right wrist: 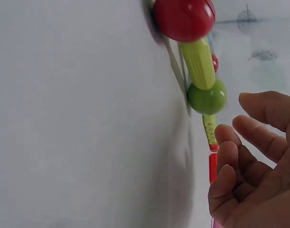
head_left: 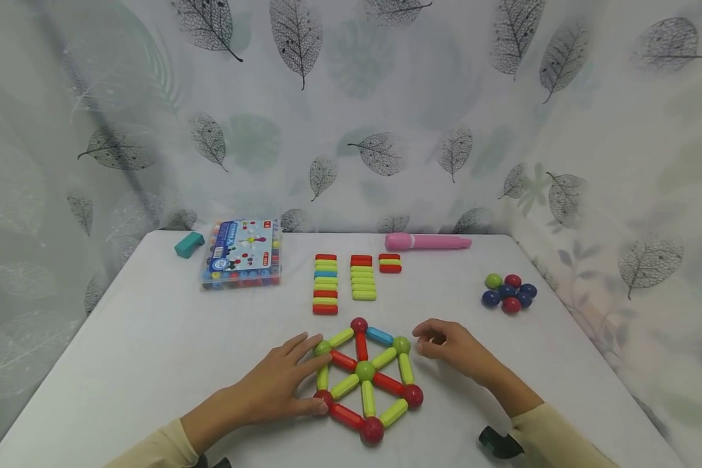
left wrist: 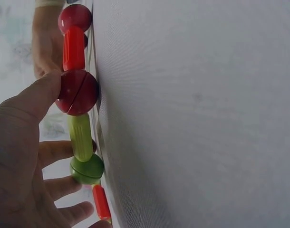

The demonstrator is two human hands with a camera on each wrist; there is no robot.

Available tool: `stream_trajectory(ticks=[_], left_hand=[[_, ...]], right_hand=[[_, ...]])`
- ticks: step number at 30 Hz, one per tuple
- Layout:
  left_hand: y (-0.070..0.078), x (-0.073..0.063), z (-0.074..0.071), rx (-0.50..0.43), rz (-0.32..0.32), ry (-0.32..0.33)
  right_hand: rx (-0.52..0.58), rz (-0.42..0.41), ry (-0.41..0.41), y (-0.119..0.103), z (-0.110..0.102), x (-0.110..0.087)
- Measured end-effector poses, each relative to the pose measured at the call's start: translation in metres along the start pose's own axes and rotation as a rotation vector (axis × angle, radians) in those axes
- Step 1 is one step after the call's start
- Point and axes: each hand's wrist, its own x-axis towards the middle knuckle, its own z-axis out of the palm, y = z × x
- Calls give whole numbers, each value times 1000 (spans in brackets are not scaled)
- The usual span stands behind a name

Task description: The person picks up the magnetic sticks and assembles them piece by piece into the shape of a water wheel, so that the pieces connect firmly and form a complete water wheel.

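Observation:
A flat wheel of magnetic rods and balls lies on the table, with a green ball [head_left: 365,371] at its centre and red and green balls round the rim. My left hand [head_left: 276,385] rests against its left side, fingers spread. In the left wrist view the thumb touches a red ball [left wrist: 77,92], and a finger touches the green ball [left wrist: 87,169] beyond a yellow-green rod [left wrist: 81,137]. To the wheel's right, my right hand [head_left: 457,348] hovers with loosely curled fingers and holds nothing. It is near the upper-right green ball [head_left: 401,345], apart from it in the right wrist view.
Two columns of spare rods [head_left: 325,284] and a short stack [head_left: 390,263] lie behind the wheel. Several loose balls [head_left: 507,292] sit at right. A boxed set [head_left: 244,250], a teal block [head_left: 190,244] and a pink marker-like stick [head_left: 427,242] lie along the back.

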Motion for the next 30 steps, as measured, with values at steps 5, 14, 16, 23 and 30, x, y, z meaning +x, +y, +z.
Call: stream_trajectory(ticks=[5, 14, 16, 23, 30], left_hand=[[-2, 2, -1, 2, 7, -11], [-13, 10, -13, -19, 31, -61], [-17, 17, -18, -85, 10, -22], [-49, 72, -36, -160, -117, 255], [-54, 93, -38, -60, -135, 219]], right_hand=[[-8, -18, -47, -2, 5, -9], [-30, -47, -34, -3, 9, -11], [-52, -62, -9, -2, 10, -12], [-228, -144, 0, -4, 19, -16], [-483, -250, -63, -3, 23, -28]])
